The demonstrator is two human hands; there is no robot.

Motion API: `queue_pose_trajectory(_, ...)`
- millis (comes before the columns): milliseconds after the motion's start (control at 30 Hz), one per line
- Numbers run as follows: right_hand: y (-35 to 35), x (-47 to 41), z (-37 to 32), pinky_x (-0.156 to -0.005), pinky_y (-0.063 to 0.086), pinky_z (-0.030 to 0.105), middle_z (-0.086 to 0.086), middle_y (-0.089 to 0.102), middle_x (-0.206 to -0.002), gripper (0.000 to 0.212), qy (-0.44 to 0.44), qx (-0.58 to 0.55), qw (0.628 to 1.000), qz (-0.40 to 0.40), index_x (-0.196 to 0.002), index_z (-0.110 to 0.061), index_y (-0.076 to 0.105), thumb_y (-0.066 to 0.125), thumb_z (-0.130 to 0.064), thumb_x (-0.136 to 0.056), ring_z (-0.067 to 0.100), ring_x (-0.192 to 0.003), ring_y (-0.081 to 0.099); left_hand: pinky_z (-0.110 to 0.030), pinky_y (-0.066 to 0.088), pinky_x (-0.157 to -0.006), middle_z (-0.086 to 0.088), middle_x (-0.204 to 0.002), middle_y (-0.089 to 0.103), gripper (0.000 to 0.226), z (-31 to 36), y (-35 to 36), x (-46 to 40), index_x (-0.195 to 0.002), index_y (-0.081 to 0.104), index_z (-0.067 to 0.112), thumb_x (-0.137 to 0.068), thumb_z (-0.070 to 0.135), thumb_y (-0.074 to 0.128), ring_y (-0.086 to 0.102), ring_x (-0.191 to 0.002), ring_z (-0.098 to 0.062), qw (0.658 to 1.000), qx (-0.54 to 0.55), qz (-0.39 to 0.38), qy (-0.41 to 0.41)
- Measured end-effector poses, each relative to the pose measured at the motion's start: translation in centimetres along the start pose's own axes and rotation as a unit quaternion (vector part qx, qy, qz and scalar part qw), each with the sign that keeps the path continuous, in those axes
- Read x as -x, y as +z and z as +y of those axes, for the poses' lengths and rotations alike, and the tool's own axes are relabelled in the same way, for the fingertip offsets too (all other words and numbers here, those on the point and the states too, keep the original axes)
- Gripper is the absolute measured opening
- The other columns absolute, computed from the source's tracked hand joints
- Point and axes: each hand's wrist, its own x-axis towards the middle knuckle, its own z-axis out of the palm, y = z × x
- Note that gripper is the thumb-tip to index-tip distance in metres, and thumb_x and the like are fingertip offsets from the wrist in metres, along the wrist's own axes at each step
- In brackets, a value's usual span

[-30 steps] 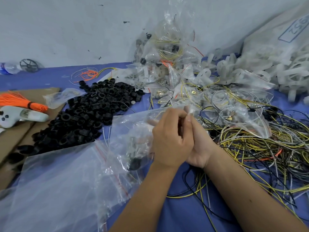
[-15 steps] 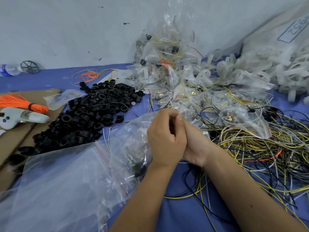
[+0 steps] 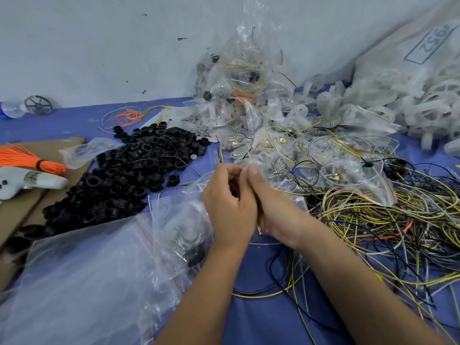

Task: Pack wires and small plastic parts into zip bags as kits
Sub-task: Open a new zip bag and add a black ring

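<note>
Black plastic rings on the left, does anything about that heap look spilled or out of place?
Yes, mildly. The black plastic rings lie in a loose heap straight on the blue tablecloth, spreading onto the cardboard, and a thin black wire strays across them. None looks broken.

A small clear zip bag [image 3: 251, 168] is pinched between both hands, crumpled, its contents too blurred to tell. Just left of the left hand [image 3: 230, 210] lies a clear zip bag with a red strip [image 3: 179, 235], black parts inside. Farther left spreads a heap of black plastic rings [image 3: 129, 175]. Right of the right hand [image 3: 276, 210] sprawl tangled yellow, black and grey wires [image 3: 388, 220]. Beyond the hands, filled kit bags [image 3: 249, 95] pile up.
</note>
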Motion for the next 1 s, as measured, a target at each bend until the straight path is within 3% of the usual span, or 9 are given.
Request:
queue_pose_trajectory(67, -0.2, 0.1, -0.3, -0.073, 0.054, 0.035, 0.015, 0.077, -0.091, 0.062, -0.055, 0.105, 0.991, 0.067, -0.096, -0.023, 0.078, 0.038, -0.07, -0.092, 0.016, -0.08, 0.07, -0.041, 0.051, -0.064, 0.01, -0.072, 0.064, 0.012, -0.3, 0.0, -0.1, -0.085, 0.06, 0.017, -0.096, 0.021, 0.063, 0.062, -0.067, -0.016, 1.0, 0.004, -0.005, -0.015)
queue_pose_trajectory(167, -0.4, 0.5, -0.6, -0.082, 0.053, 0.048, 0.029, 0.07, -0.111, 0.067, -0.025, 0.057, 0.997, 0.04, -0.118, -0.019, 0.072, 0.032, -0.068, -0.096, 0.034, -0.091, 0.068, -0.033, 0.051, -0.062, 0.012, -0.069, 0.064, 0.012, -0.7, 0.0, -0.3, -0.083, 0.06, 0.017, -0.095, 0.021, 0.062, 0.063, -0.064, -0.011, 0.999, 0.017, -0.023, -0.046)
queue_pose_trajectory(233, -0.2, 0.7, -0.5, -0.083, 0.054, 0.038, 0.021, 0.071, -0.119, 0.075, 0.006, 0.0, 1.0, -0.023, -0.133, -0.018, 0.062, 0.029, -0.069, -0.09, 0.03, -0.1, 0.07, -0.024, 0.049, -0.058, 0.014, -0.069, 0.065, 0.013, -0.8, -0.2, -0.6, -0.083, 0.06, 0.018, -0.095, 0.021, 0.062, 0.063, -0.061, -0.008, 0.998, 0.026, -0.035, -0.052)
queue_pose_trajectory(333, 0.2, 0.7, -0.6, -0.077, 0.058, 0.024, 0.005, 0.069, -0.127, 0.084, 0.035, -0.053, 0.994, -0.095, -0.144, -0.011, 0.05, 0.017, -0.068, -0.092, 0.014, -0.104, 0.068, -0.033, 0.052, -0.058, 0.01, -0.07, 0.064, 0.012, -0.9, -0.8, -1.0, -0.083, 0.06, 0.021, -0.095, 0.02, 0.063, 0.063, -0.061, -0.013, 0.999, 0.026, -0.035, -0.032)
queue_pose_trajectory(500, 0.1, 0.4, -0.2, -0.099, 0.05, 0.041, 0.006, 0.069, -0.116, 0.076, 0.034, -0.144, 0.986, -0.071, -0.112, -0.022, 0.071, 0.029, -0.078, -0.081, 0.02, -0.111, 0.065, -0.033, 0.048, -0.061, 0.008, -0.074, 0.061, 0.009, 0.7, -0.2, -0.3, -0.085, 0.061, 0.014, -0.094, 0.015, 0.06, 0.061, -0.067, -0.016, 0.995, 0.014, -0.048, 0.085)
queue_pose_trajectory(600, -0.7, 0.5, -0.4, -0.101, 0.047, 0.045, 0.009, 0.068, -0.119, 0.09, 0.045, -0.185, 0.976, -0.109, -0.118, -0.017, 0.073, 0.024, -0.084, -0.083, 0.025, -0.115, 0.064, -0.032, 0.048, -0.063, 0.009, -0.074, 0.061, 0.009, 0.4, 0.0, -0.1, -0.085, 0.06, 0.015, -0.094, 0.016, 0.061, 0.061, -0.069, -0.016, 0.995, 0.013, -0.065, 0.069)
queue_pose_trajectory(733, -1.2, 0.5, -1.0, -0.094, 0.055, 0.061, 0.019, 0.075, -0.105, 0.049, -0.067, 0.086, 0.991, 0.077, -0.11, -0.003, 0.071, 0.048, -0.046, -0.104, 0.034, -0.1, 0.072, -0.031, 0.049, -0.062, 0.009, -0.069, 0.064, 0.008, -0.5, 0.0, -0.4, -0.084, 0.062, 0.016, -0.091, 0.014, 0.061, 0.061, -0.064, -0.012, 0.992, 0.028, -0.114, -0.042)
queue_pose_trajectory(800, -1.8, 0.9, -1.2, -0.078, 0.062, 0.052, 0.014, 0.077, -0.089, 0.028, -0.128, 0.173, 0.968, 0.131, -0.099, -0.005, 0.074, 0.059, -0.029, -0.101, 0.029, -0.084, 0.076, -0.027, 0.05, -0.061, 0.01, -0.069, 0.064, 0.006, -0.7, 0.2, -0.6, -0.084, 0.063, 0.015, -0.09, 0.014, 0.059, 0.061, -0.063, -0.009, 0.989, 0.047, -0.127, -0.066)
queue_pose_trajectory(1000, -4.9, 3.0, -3.5, -0.051, 0.06, 0.036, 0.007, 0.073, -0.067, 0.029, -0.122, 0.325, 0.92, 0.182, -0.082, -0.007, 0.071, 0.061, -0.028, -0.099, 0.021, -0.055, 0.071, -0.024, 0.045, -0.056, 0.003, -0.067, 0.06, 0.016, 0.6, 1.1, -0.2, -0.077, 0.06, 0.023, -0.092, 0.018, 0.064, 0.055, -0.059, -0.008, 0.979, 0.096, -0.162, -0.075)
